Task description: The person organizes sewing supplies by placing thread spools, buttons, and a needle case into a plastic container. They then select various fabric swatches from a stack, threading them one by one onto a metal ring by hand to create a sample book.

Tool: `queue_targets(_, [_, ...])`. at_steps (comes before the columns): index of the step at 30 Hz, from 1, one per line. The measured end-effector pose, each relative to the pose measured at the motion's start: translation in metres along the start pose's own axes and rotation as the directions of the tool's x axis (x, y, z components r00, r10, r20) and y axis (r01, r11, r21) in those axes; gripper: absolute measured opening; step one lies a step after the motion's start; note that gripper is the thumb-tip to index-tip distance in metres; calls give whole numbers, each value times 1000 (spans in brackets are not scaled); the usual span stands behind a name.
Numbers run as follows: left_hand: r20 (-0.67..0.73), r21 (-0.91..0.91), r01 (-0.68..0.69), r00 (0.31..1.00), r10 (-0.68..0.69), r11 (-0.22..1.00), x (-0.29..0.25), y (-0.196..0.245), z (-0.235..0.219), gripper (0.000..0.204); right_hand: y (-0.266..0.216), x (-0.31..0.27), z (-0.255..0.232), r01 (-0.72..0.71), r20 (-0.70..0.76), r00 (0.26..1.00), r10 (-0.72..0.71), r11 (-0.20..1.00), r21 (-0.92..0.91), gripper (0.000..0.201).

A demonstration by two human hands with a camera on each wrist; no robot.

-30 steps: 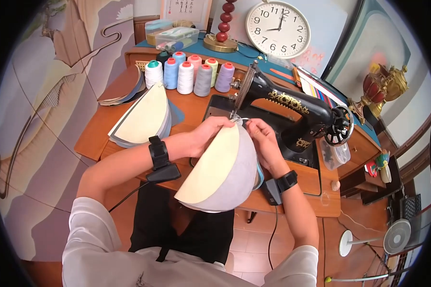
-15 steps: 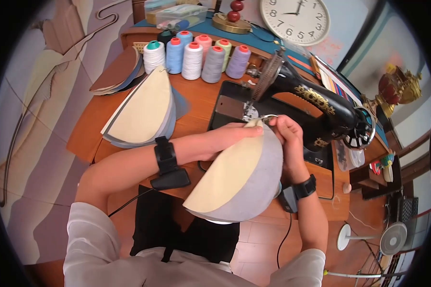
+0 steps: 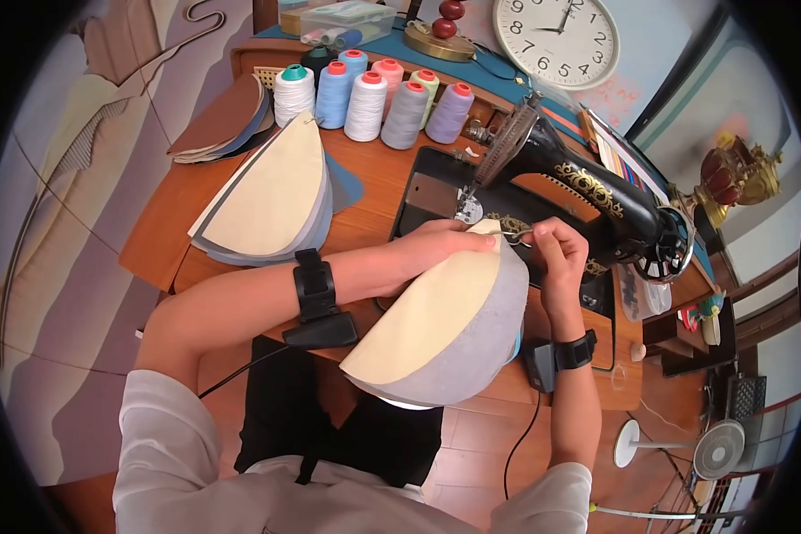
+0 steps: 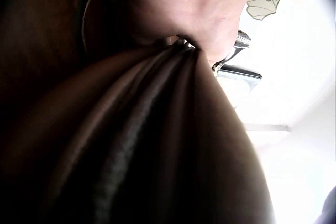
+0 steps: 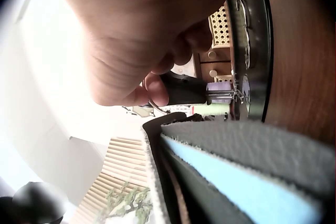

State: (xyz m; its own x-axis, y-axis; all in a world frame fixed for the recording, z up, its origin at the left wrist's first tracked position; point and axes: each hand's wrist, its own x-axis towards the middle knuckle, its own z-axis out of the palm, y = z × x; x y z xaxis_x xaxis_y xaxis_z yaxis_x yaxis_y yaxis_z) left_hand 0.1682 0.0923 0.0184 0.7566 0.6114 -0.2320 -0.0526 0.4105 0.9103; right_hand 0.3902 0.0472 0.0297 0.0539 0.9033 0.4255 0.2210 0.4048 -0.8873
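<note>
In the head view my left hand (image 3: pixel 440 249) grips the narrow top of a stack of wedge-shaped sheets (image 3: pixel 436 325), cream in front with grey behind. A thin metal ring (image 3: pixel 513 236) runs from the tip of the stack to my right hand (image 3: pixel 561 254), which pinches it between thumb and finger. The left wrist view shows several layers (image 4: pixel 126 129) fanning out below the left hand (image 4: pixel 189 14). Grey and light blue layers (image 5: pixel 247 150) spread beneath the right hand (image 5: pixel 142 40) in the right wrist view. Whether the ring is closed, I cannot tell.
A black sewing machine (image 3: pixel 587 182) stands just beyond my hands. Another cream-topped stack (image 3: pixel 267 196) lies at left on the table (image 3: pixel 147 245), with brown sheets (image 3: pixel 214 120) behind it. Several thread spools (image 3: pixel 365 107) stand at the back, below a clock (image 3: pixel 556 40).
My right hand has moved right, away from my left, and more of the ring shows between them. The stack has shifted right in view. My left hand still grips its top.
</note>
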Motion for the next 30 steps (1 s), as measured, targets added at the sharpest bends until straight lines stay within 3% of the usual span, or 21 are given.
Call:
queue_targets(3, [56, -12, 65, 996, -64, 998, -2, 4, -5, 45, 3, 1, -5, 25, 19, 1000, -25, 1000, 2, 24])
queue_targets(9, [40, -51, 69, 997, -67, 996, 1, 0, -6, 37, 6, 4, -7, 44, 122, 991, -48, 998, 34, 19])
queue_targets(12, [52, -96, 55, 997, -50, 994, -3, 2, -4, 36, -10, 1, -4, -39, 255, 967, 21, 997, 65, 18])
queue_targets(15, [95, -73, 95, 992, -87, 993, 1, 0, -12, 42, -13, -4, 11, -45, 162, 985, 56, 996, -73, 18])
queue_targets(17, [88, -101, 106, 991, -97, 989, -1, 0, -11, 42, -2, -3, 12, 40, 136, 990, -26, 994, -101, 20])
queue_targets(19, [80, -122, 118, 991, -109, 985, -4, 2, -9, 42, -2, -1, 8, 12, 163, 986, 38, 954, -298, 19])
queue_targets(24, [105, -203, 118, 990, -98, 972, -6, 5, -5, 41, 0, 0, 9, 3, 136, 990, 26, 978, -207, 16])
queue_targets(27, [60, -132, 71, 996, -63, 989, -3, 3, -6, 42, -1, -1, 5, -3, 165, 986, 36, 981, -194, 15])
queue_targets(30, [99, -92, 62, 994, -53, 994, -3, 3, -8, 44, 4, -1, 4, 30, 209, 978, 11, 980, -194, 15])
